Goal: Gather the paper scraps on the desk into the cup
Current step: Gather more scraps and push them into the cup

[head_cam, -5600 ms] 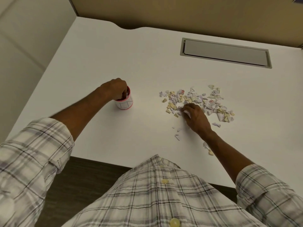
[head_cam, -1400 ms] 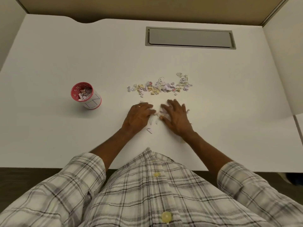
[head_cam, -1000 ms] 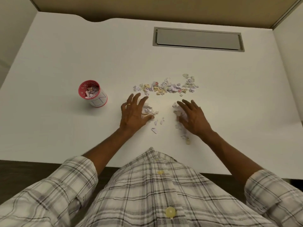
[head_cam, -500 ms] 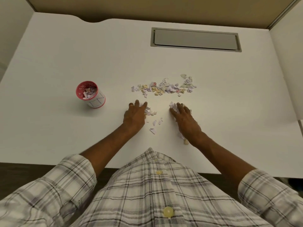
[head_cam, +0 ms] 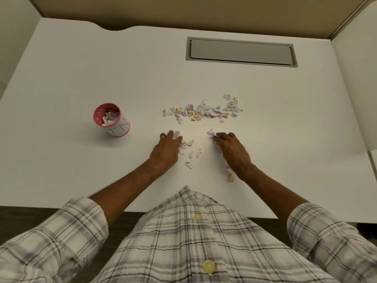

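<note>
A red-rimmed white cup (head_cam: 114, 121) stands on the white desk (head_cam: 81, 68) at the left, with several paper scraps inside. A long band of purple, yellow and white scraps (head_cam: 204, 112) lies in the middle. My left hand (head_cam: 166, 149) rests on the desk below the band, fingers curled over a few scraps at its tips. My right hand (head_cam: 231, 149) lies to the right, fingers curled on a small clump of scraps (head_cam: 212, 132). Loose scraps (head_cam: 190, 156) lie between my hands, and a few more (head_cam: 228, 173) sit beside my right wrist.
A grey recessed cover plate (head_cam: 241, 52) is set into the desk at the back. Partition walls close off the back and both sides. The desk's front edge runs just under my forearms, with my plaid shirt below it.
My hands had spread apart with open fingers a second ago. Their fingers have since curled over scraps at each side, and both hands have stayed apart.
</note>
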The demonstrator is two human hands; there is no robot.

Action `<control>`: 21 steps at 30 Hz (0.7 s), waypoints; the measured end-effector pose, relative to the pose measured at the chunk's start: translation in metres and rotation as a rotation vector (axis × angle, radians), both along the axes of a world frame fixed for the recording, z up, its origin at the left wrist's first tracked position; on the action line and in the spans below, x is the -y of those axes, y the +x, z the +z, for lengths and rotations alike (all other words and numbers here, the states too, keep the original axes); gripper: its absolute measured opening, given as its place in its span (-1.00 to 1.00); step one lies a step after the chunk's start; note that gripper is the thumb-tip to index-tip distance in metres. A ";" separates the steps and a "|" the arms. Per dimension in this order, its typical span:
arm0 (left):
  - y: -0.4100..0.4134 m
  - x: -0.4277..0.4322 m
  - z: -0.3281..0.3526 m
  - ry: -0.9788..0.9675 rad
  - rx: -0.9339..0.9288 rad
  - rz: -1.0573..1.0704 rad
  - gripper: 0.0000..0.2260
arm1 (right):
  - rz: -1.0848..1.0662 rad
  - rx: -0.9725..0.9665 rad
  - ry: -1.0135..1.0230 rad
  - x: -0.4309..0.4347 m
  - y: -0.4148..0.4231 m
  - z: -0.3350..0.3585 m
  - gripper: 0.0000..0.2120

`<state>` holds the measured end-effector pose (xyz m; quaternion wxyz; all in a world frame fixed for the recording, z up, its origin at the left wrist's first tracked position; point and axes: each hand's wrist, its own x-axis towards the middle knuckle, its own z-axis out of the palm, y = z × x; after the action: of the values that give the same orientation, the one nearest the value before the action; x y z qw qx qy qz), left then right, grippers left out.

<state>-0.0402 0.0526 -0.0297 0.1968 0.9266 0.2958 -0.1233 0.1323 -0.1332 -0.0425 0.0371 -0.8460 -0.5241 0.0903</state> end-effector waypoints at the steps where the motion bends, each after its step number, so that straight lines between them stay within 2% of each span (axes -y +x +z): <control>1: -0.001 0.000 0.000 0.017 -0.003 -0.016 -0.50 | 0.000 -0.003 0.005 0.000 0.001 0.000 -0.53; 7: -0.009 -0.006 -0.002 0.077 0.002 -0.144 -0.44 | -0.014 -0.012 0.030 0.001 0.002 -0.003 -0.52; 10: -0.016 -0.003 -0.002 0.066 0.079 -0.071 -0.43 | -0.005 0.000 0.047 0.001 0.004 -0.005 -0.56; 14: -0.029 -0.003 0.003 0.199 0.283 -0.182 -0.52 | 0.005 0.014 0.071 0.003 0.005 -0.008 -0.57; 16: -0.037 -0.008 0.002 0.158 0.417 -0.219 -0.63 | 0.005 0.014 0.084 0.004 0.005 -0.008 -0.57; 18: -0.041 -0.014 0.003 0.086 0.435 -0.222 -0.72 | 0.009 0.019 0.094 0.005 0.005 -0.010 -0.58; 21: -0.039 -0.023 0.001 0.029 0.461 -0.179 -0.75 | 0.008 0.018 0.105 0.005 0.006 -0.011 -0.59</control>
<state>-0.0794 0.0751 -0.0283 0.2339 0.9555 0.1617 0.0786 0.1385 -0.1381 -0.0533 0.0766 -0.8417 -0.5316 0.0554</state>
